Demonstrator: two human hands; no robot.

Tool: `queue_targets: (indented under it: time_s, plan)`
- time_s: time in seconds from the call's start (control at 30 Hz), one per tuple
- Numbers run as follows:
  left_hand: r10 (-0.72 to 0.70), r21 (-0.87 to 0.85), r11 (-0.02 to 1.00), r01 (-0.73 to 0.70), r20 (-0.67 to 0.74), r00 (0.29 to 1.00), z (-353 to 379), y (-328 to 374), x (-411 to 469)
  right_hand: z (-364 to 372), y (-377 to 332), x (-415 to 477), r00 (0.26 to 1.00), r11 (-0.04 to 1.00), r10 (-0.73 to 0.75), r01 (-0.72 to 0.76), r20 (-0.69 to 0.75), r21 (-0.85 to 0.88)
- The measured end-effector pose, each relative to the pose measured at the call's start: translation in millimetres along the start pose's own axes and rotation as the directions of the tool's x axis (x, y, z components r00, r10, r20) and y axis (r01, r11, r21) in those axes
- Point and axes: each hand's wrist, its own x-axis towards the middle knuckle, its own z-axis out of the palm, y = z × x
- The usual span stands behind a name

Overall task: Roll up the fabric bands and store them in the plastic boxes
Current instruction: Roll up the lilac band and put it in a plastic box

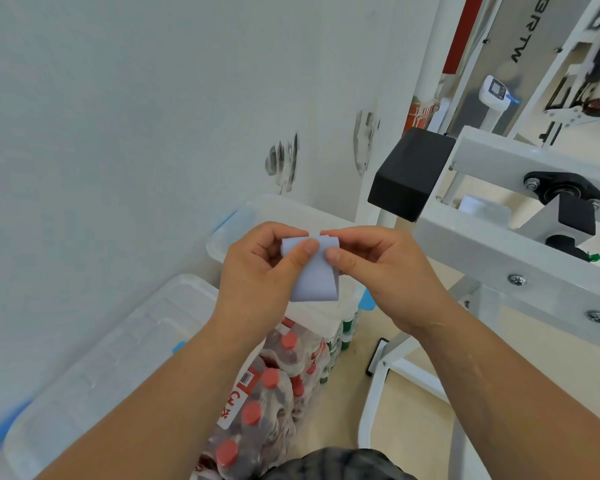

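The roll could slacken or skew if either thumb eases off, since only the top of the fabric band (314, 278) is wound and its tail hangs loose below the fingers. If it slipped, it would likely fall among the bottles (271, 393) beneath the hands, not into a box. The left hand (257, 271) curls round the roll's left end, thumb pressed on its front. The right hand (378, 271) pinches the right end. One plastic box (229, 230) sits just beyond the hands, and another box (118, 358) lies under the left forearm.
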Motion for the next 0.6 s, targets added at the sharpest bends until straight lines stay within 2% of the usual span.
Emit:
queue_targets:
  time_s: [0.13, 0.33, 0.47, 0.6]
  plan:
    - [0.018, -0.037, 0.999, -0.015, 0.074, 0.997, 1.9, 1.2, -2.5, 4.2, 2.2, -1.0, 0.997, 1.0, -0.026, 0.027, -0.068, 0.006]
    - [0.035, 0.064, 0.997, -0.051, 0.226, 0.974, 0.3, 3.0, -6.5, 10.0, -1.4, -1.7, 0.984, 0.999, -0.024, 0.028, -0.176, 0.021]
    - [0.078, 0.2, 0.974, -0.108, 0.153, 0.985, -1.7, 4.0, -3.0, 11.5, -0.7, -6.3, 0.984, 0.998, -0.057, 0.057, -0.17, -0.002]
    - [0.146, 0.404, 0.896, -0.182, 0.119, 0.982, -9.6, 5.6, 3.4, 8.8, 2.7, -10.1, 0.995, 0.997, -0.064, 0.06, -0.078, -0.051]
